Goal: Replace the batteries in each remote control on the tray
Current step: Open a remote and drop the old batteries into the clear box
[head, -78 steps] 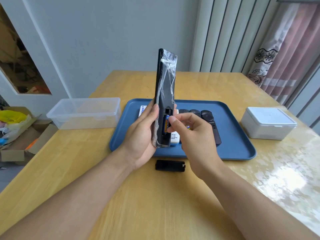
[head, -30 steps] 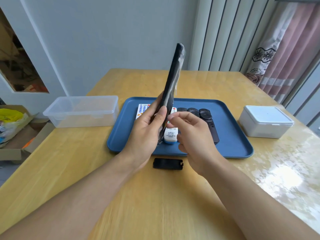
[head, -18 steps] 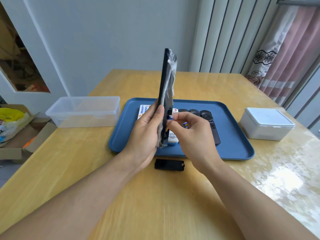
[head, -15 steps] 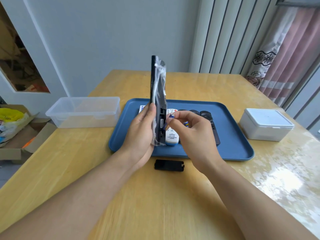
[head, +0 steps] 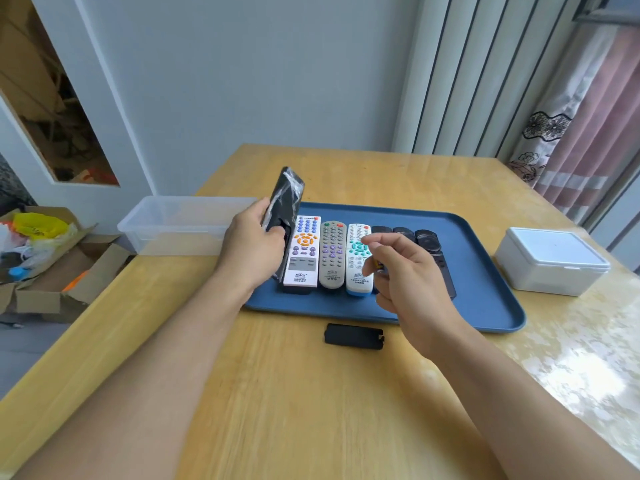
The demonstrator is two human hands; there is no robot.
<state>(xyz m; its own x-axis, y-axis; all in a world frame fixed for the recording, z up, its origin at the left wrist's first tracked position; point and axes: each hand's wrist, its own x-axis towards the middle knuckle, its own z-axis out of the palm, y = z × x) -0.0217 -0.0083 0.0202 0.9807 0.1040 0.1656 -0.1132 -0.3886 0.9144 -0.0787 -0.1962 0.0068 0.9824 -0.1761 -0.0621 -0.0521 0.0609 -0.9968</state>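
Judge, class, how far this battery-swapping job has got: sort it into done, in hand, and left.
Done: the black cover is off and lies on the table. In hand: the left hand holds the wrapped black remote; the right hand seems to pinch a battery. Left: refitting that cover, and apparently the remotes lying on the blue tray.

The scene is bright with soft daylight that comes from the right side, where the curtain [head: 571,133] hangs. Strong glare lies on the right part of the wooden table [head: 571,358], and the surface there looks washed out. Shadows are weak and soft. The wide-angle lens bends straight lines near the edges. The forearms at the bottom look slightly blurred.
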